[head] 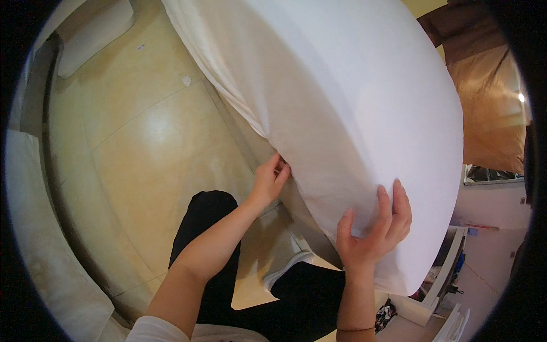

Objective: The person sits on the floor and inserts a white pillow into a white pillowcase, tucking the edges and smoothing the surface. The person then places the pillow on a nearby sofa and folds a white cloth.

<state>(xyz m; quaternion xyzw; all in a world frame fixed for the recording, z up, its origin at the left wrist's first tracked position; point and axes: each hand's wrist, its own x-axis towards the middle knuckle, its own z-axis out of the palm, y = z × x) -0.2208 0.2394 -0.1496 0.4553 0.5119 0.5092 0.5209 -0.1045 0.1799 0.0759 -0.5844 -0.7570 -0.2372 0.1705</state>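
A white sheet [410,107] covers a thick mattress, its side hanging in shade towards me. At the sheet's lower edge, my left hand [271,177] pinches the cloth between thumb and fingers; some fingertips are hidden under the fold. My right hand [376,231] lies against the upper edge of the mattress side, fingers spread, with nothing held. Between the hem and the floor a strip of the pale bed base [307,222] shows. Left of my left hand, the hem is gathered in folds along the bed.
Tiled floor [128,162] with small white scraps [186,81] lies left of the bed. My bent knee [213,209] and shoe [284,273] are close to the base. Right of the bed are an open drawer [414,310] and a brown curtain [487,111]. Pale cloth-covered furniture [55,239] borders the left.
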